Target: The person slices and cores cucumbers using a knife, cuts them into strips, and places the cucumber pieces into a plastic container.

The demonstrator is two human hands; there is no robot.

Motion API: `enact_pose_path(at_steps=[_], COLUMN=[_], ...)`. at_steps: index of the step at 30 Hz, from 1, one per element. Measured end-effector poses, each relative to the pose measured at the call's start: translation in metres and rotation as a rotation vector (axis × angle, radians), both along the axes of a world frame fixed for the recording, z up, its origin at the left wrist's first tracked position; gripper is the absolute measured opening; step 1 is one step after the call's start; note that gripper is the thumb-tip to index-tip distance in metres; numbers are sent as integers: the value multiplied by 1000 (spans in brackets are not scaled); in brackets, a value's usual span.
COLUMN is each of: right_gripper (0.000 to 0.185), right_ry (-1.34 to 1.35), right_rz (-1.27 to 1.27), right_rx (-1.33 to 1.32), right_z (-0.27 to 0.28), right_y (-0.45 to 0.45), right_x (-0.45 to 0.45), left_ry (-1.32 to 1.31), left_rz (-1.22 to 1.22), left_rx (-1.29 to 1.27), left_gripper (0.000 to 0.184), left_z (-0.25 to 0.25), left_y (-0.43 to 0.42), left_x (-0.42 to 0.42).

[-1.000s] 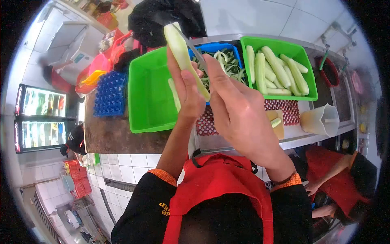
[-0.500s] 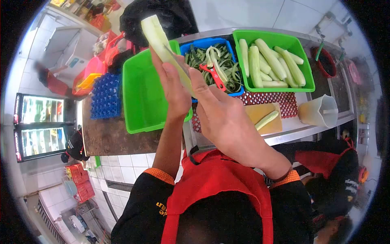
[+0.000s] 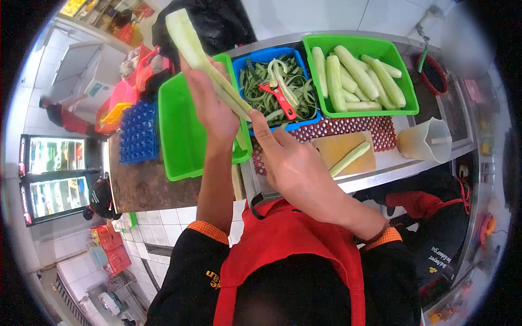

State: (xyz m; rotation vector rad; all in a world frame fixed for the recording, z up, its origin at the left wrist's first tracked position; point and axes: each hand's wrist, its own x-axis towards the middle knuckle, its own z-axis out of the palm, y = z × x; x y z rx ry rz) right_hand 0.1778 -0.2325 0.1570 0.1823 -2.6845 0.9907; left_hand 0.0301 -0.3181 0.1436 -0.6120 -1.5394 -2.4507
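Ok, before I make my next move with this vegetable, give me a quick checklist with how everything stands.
1. Left hand supports the pale green vegetable: ok, held tilted, with one end pointing up and away.
2. Right hand has a sound grip: cannot tell; the back of the hand hides it.
3. Red peeler set down: ok, lying on the peelings in the blue tub.
4. Cutting board clear: not ok, a pale green piece lies on it.
5. Room in the left green tub: ok, much of its floor shows bare.
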Motion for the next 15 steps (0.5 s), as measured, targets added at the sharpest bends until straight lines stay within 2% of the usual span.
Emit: enact_pose_path(at_steps=[2,4,7,8,10,12,15], right_gripper=[75,64,63,63,75,75,76], right_ry=[-29,39,49,48,-25,-10,3], right_rz=[-8,-24,-80,-83,-98,-107,-124], right_rx=[17,87,186,186,155,155,159], right_z=[-4,-12,-21,-24,-31,-40,-51], right_y=[0,0,-1,-1,-2,0,1], right_x=[1,-1,-2,-3,-6,-11,-17], left_ry=[19,37,-9,-67,-130,-266,-394], left_rz=[-30,-61,-63,-104,-146,-295,-314], left_rx=[11,23,71,113,153,207,232], left_gripper=[39,38,37,37,38,41,42], left_z=[1,3,4,-1,-7,-11,-18], left_y=[0,1,2,-1,-5,-7,-6], left_x=[-5,-11,-23,-32,-40,-45,-50])
